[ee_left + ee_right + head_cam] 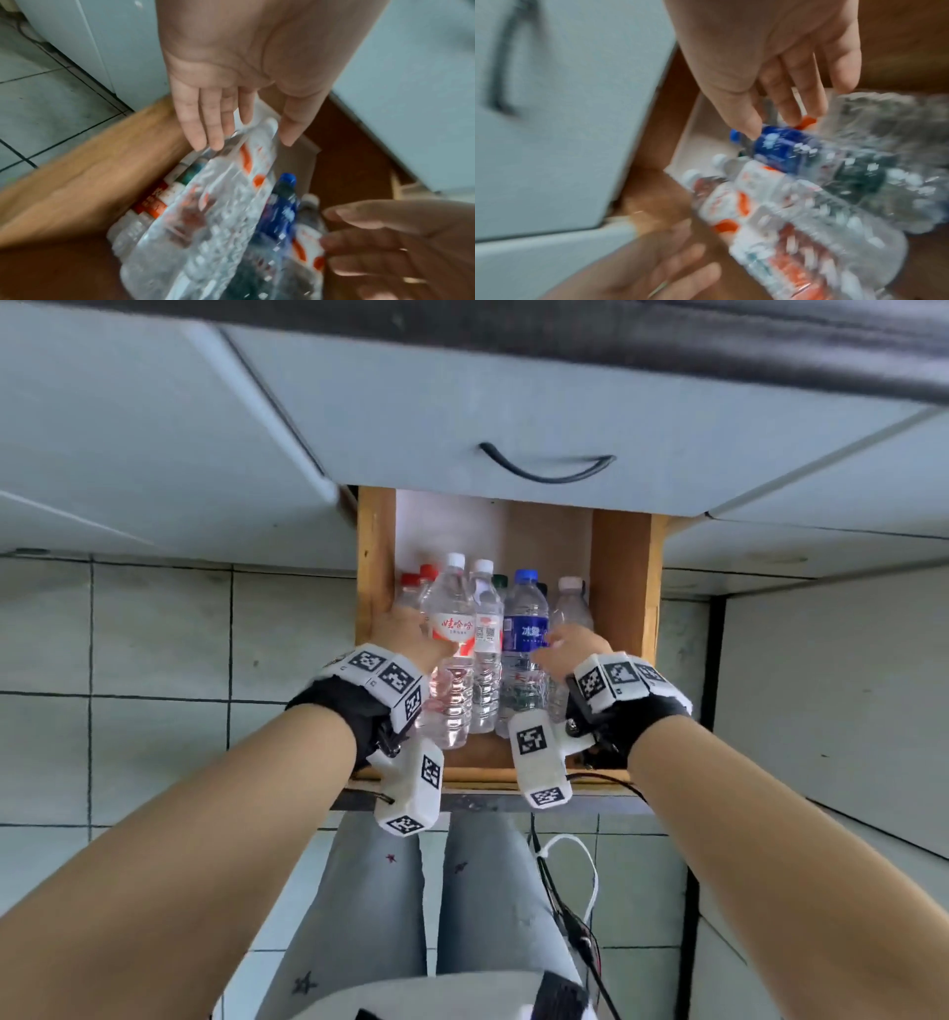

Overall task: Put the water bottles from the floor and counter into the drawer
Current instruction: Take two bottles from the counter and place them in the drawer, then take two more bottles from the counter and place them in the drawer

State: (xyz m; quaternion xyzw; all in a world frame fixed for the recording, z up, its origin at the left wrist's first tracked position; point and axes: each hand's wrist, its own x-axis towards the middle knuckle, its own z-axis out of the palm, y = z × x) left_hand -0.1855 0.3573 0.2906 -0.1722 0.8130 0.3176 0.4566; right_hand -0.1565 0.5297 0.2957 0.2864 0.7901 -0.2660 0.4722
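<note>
Head view: looking down into an open wooden drawer (624,588) pulled out beneath a pale grey cabinet front with a black curved handle (545,467). Packed inside, lying side by side with caps pointing away: clear plastic water bottles, among them a white-capped bottle with a red-and-white label (452,629), a white-capped bottle with a QR-code label (487,629), a blue-capped bottle with a dark blue label (524,634), and a pale-capped bottle at the right (571,608). More red caps and one green cap peeking from behind.

Left hand (405,639) reaching in at the left end of the row, fingers (195,121) straight and spread over the red-label bottle, tips just at its plastic, gripping nothing. Right hand (565,649) over the blue-label bottle, fingers (746,121) loosely extended, thumb tip touching it near the cap, not closed round it.

Both wrist views blurred. Grey tiled floor (154,660) to either side of the drawer, grey star-print trousers (400,891) below.
</note>
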